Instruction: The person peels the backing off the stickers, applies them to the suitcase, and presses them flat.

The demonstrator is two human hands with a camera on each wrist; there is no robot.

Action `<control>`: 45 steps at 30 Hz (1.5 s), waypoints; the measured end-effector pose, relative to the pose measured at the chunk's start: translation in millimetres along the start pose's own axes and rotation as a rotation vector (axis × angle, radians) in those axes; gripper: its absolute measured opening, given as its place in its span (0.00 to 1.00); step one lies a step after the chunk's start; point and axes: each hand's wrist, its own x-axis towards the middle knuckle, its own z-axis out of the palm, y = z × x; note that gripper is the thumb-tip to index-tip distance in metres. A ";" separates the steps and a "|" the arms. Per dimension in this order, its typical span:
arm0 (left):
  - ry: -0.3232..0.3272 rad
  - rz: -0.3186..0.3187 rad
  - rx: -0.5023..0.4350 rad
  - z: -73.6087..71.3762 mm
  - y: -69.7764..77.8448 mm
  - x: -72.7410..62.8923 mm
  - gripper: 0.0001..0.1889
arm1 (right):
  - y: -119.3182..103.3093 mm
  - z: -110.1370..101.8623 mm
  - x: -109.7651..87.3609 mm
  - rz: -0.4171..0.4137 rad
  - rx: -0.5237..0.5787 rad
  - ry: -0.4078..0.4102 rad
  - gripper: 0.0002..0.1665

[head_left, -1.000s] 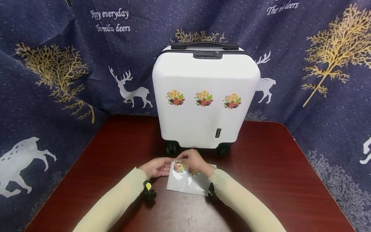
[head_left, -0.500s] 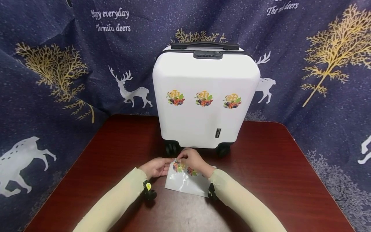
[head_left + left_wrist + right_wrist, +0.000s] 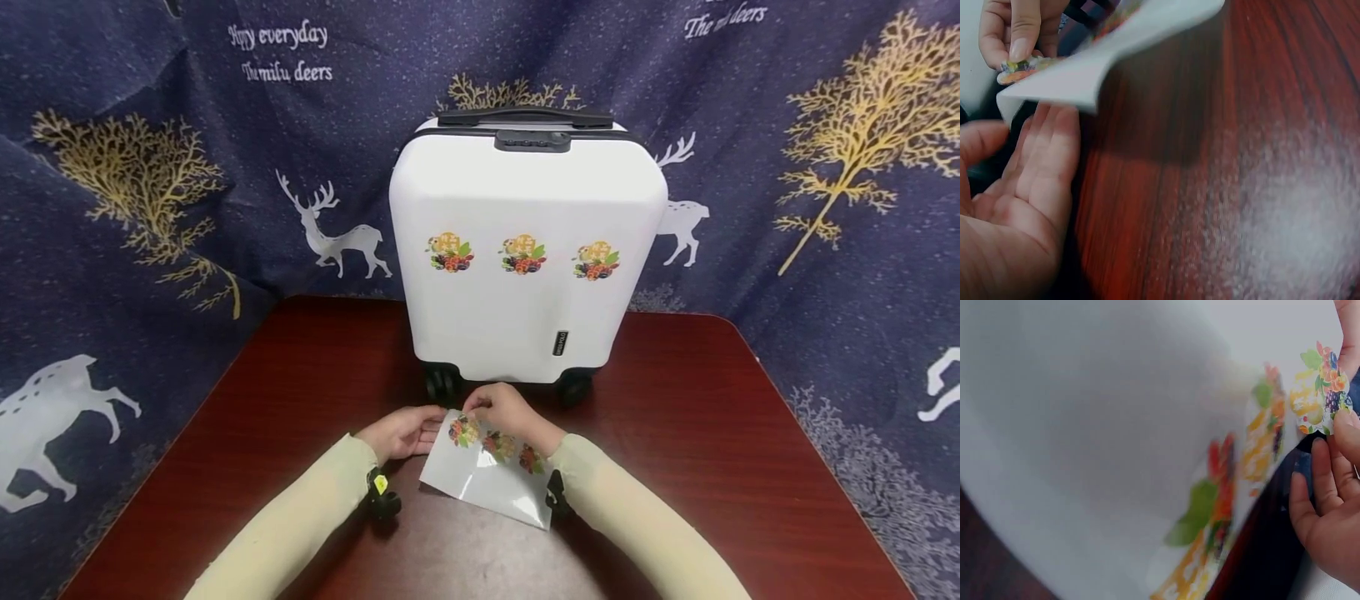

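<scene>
A white glossy sheet [image 3: 480, 487] of printed fruit stickers lies at a slant above the table, lifted clear of it in the left wrist view. The right hand [image 3: 510, 415] pinches one fruit sticker [image 3: 1319, 394] at the sheet's far left corner, with the thumb on its edge. Two more stickers [image 3: 498, 447] follow along that side. Palm up, the left hand [image 3: 405, 433] has its fingers extended beneath the corner, their tips hidden by the sheet. Its thumb [image 3: 982, 139] is right at the corner.
Behind the hands stands a white suitcase [image 3: 517, 317] with black wheels, bearing three fruit stickers [image 3: 522, 254] in a row. It rests on a dark red wooden table [image 3: 712, 433]. A blue cloth [image 3: 360, 125] with deer and trees hangs behind.
The sheet has turned, its near edge swinging toward the person and slightly left, so a third sticker on it now shows. Both hands stay almost in place; the right still pinches the sticker.
</scene>
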 end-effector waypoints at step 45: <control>0.087 0.022 0.135 9.0 -1.3 -0.6 0.19 | 4.6 -11.0 -5.3 -0.004 0.010 -0.059 0.05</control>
